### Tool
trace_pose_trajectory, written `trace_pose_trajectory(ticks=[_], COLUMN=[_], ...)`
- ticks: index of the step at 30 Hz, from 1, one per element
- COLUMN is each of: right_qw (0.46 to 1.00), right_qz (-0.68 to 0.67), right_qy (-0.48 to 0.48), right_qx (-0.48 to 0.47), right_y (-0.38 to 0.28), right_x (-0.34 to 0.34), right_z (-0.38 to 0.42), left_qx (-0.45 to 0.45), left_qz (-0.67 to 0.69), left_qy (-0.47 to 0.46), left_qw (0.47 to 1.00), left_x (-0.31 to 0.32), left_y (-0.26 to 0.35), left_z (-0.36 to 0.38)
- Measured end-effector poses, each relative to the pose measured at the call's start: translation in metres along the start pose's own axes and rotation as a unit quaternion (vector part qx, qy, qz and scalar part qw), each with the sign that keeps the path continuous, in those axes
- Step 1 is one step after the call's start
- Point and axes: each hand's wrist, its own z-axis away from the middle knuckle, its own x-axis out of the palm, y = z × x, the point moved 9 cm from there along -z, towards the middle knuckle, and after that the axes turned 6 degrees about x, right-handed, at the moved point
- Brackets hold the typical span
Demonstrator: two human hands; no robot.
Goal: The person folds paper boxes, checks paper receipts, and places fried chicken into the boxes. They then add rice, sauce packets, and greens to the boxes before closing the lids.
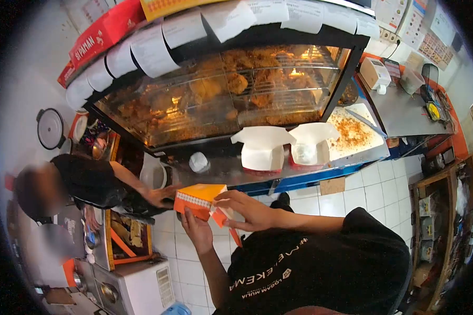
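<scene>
Orange carton (200,190): held up between both hands, just off the near edge of the counter (223,178), above the tiled floor (181,268); yellow-orange on top, banded with white dots along the near side, apparently only part folded.
Left hand (197,229): closed on the lower near side of the orange carton, bearing it from beneath; partly hidden underneath, so cannot tell the full spread of the fingers.
Right hand (251,212): half curled, set against the right end of the orange carton, with thumb low beside a loose flap (219,216); seemingly pinching there, though cannot tell how firmly.
Folding: probably the step in hand; best done with the left hand kept steady as support and the right hand working crease by crease.
Flap: best tucked square to the wall and pressed flat along the crease; if forced at an angle, likely to buckle or spring out.
Left open carton (262,157) and right open carton (310,153): standing side by side on the counter, far and right of the hands, opened upward; useful as a guide to shape.
Co-worker's hand (162,199): just beside the left end of the orange carton; cannot tell whether touching; worth leaving room on that side.
Glass cabinet (236,86): beyond the open cartons, filled with browned, fried-looking food.
</scene>
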Motion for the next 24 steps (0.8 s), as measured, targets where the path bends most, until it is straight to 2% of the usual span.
trace_pose_trajectory(ticks=[1, 3, 6, 7, 8, 11, 12, 14, 16, 17, 18, 19, 20, 22, 23, 24], right_qw=[1.000, 0.999, 0.995, 0.994, 0.995, 0.995, 0.995, 0.989, 0.989, 0.991, 0.988, 0.987, 0.986, 0.980, 0.970, 0.969], right_qz=[0.017, 0.018, 0.068, 0.067, 0.056, 0.087, 0.080, 0.133, 0.124, 0.085, 0.045, 0.046, 0.046, -0.057, -0.105, -0.107], right_qy=[-0.017, -0.031, -0.033, -0.033, -0.043, -0.004, -0.010, 0.058, 0.081, 0.100, 0.120, 0.138, 0.139, 0.058, -0.041, -0.039], right_qx=[-0.016, -0.039, -0.070, -0.075, -0.076, -0.052, -0.059, -0.002, -0.025, 0.030, 0.086, 0.074, 0.076, 0.182, 0.217, 0.221], right_y=[-0.006, -0.006, 0.001, -0.001, -0.001, 0.005, 0.008, 0.025, 0.027, 0.034, 0.043, 0.048, 0.052, 0.079, 0.090, 0.094], right_x=[0.007, 0.015, 0.016, 0.016, 0.015, 0.015, 0.021, 0.018, 0.020, 0.016, 0.014, 0.014, 0.015, 0.026, 0.038, 0.033], right_z=[0.003, 0.003, 0.002, -0.001, -0.005, -0.012, -0.016, -0.020, -0.025, -0.025, -0.024, -0.022, -0.018, -0.012, -0.008, -0.004], left_qx=[-0.005, 0.038, 0.053, 0.053, 0.065, 0.053, 0.029, 0.005, -0.029, -0.027, -0.030, 0.006, 0.043, 0.066, 0.076, 0.084], left_qz=[-0.001, -0.101, -0.126, -0.133, -0.146, -0.189, -0.147, -0.105, 0.011, -0.017, -0.018, -0.192, -0.358, -0.355, -0.462, -0.555], left_qy=[0.007, -0.009, -0.005, 0.031, -0.009, 0.041, 0.035, 0.030, 0.048, -0.001, 0.000, -0.080, -0.159, -0.189, -0.290, -0.384], left_qw=[1.000, 0.994, 0.991, 0.989, 0.987, 0.980, 0.988, 0.994, 0.998, 0.999, 0.999, 0.978, 0.919, 0.913, 0.835, 0.733], left_x=[0.002, 0.010, 0.034, 0.034, 0.046, 0.026, 0.036, 0.057, 0.076, 0.064, 0.053, 0.059, 0.068, 0.066, 0.073, 0.074], left_y=[-0.005, -0.003, 0.010, 0.010, 0.017, 0.004, -0.004, -0.009, -0.008, -0.018, -0.016, -0.006, -0.002, 0.008, 0.012, 0.011], left_z=[0.002, 0.002, 0.005, 0.005, 0.006, 0.008, 0.010, 0.015, 0.023, 0.020, 0.019, 0.016, 0.014, 0.008, 0.011, 0.017])
